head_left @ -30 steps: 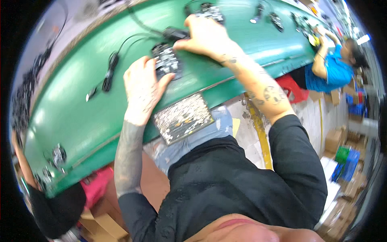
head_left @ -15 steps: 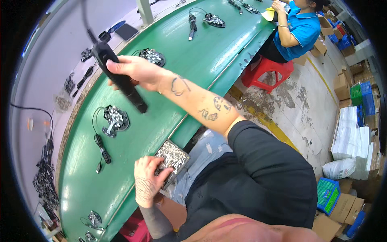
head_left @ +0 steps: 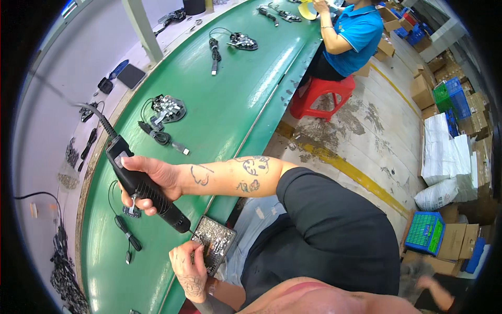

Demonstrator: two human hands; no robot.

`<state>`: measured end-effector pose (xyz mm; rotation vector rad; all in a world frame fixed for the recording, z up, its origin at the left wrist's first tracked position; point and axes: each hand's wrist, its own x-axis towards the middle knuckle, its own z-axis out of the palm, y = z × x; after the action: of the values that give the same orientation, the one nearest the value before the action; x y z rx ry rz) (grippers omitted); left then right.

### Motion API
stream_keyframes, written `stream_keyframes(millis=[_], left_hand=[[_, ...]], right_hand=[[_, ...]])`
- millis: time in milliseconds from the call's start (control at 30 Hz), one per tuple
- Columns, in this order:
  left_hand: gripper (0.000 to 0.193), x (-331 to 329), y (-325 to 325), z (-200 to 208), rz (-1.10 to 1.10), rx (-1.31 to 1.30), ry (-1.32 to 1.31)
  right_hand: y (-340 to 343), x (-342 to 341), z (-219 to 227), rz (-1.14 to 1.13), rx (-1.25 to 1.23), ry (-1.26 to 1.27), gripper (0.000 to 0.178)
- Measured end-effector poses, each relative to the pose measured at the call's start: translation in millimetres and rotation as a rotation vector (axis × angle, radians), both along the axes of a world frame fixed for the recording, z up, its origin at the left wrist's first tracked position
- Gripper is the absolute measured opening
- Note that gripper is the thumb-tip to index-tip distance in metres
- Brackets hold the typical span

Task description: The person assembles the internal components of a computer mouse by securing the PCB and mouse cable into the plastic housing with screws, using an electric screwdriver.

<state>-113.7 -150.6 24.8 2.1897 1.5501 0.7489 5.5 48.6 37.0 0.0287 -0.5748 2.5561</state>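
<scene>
My right hand is wrapped round a black electric screwdriver, with the thumb on its upper body. A cord rises from its top end, and its thin bit points down at a shallow tray filled with small silver metal pieces, apparently screws. My left hand is at the tray's left side, its thumb and fingers pinched together just below the bit. Whatever they hold is too small to make out. Behind my right hand, a cabled electronic assembly is mostly hidden.
The long green conveyor belt carries several computer-mouse-like assemblies with bundled cables. A co-worker in a blue shirt sits on a red stool farther along. Cartons and a blue-green crate stand at right; another person's arm shows lower right.
My right hand has brought the screwdriver down and nearer, to the tray. My left fingers have gone from spread over the tray to a pinch. The assemblies appear shifted as the view turned.
</scene>
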Motion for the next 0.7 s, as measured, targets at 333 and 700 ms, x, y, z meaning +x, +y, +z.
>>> stream_keyframes(millis=[333, 700], left_hand=[[0.017, 0, 0, -4, 0.016, -0.036, -0.024], [0.026, 6, 3, -8, 0.162, -0.061, -0.150]], right_hand=[[9, 9, 9, -0.033, 0.082, -0.102, 0.075], [-4, -1, 9, -0.232, 0.030, 0.163, 0.052]])
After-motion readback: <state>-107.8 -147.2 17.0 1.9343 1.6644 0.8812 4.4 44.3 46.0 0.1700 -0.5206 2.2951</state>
